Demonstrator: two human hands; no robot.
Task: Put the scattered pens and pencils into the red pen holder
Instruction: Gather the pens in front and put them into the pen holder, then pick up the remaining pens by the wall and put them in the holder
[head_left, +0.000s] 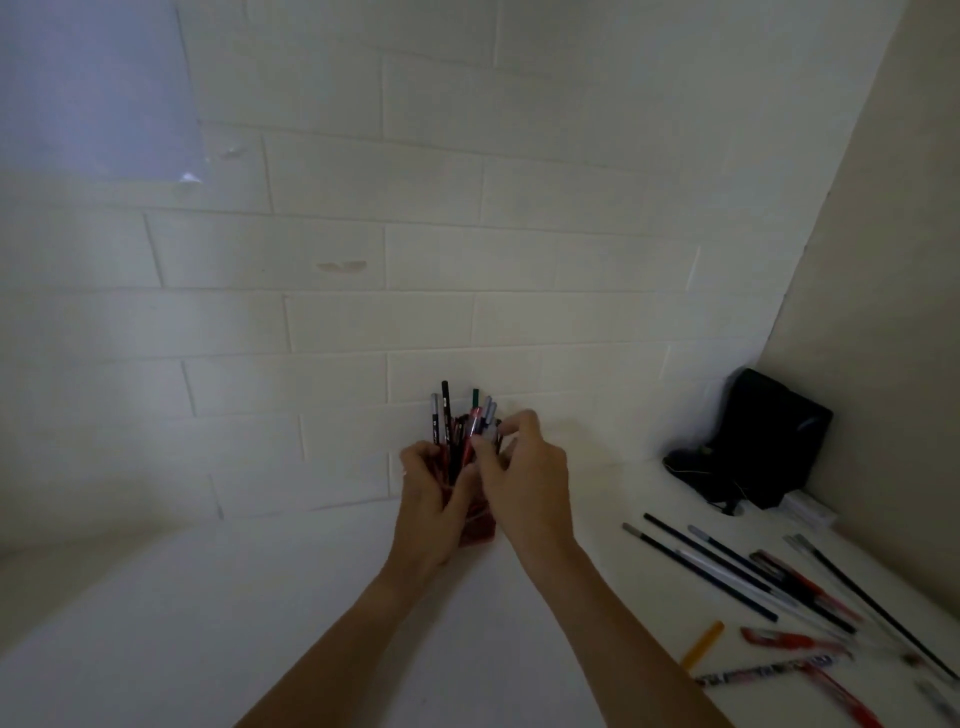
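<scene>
The red pen holder is steadied by the clasped left hand while pens are pinched in by the right hand.

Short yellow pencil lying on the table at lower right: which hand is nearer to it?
Right. The right hand is up at the red pen holder, on the yellow pencil side; the left hand grips the holder's far side.

The red holder is standing upright against the wall, pens and pencils sticking up out of it. More pens, red, dark and one yellow, are lying scattered to its right.
</scene>
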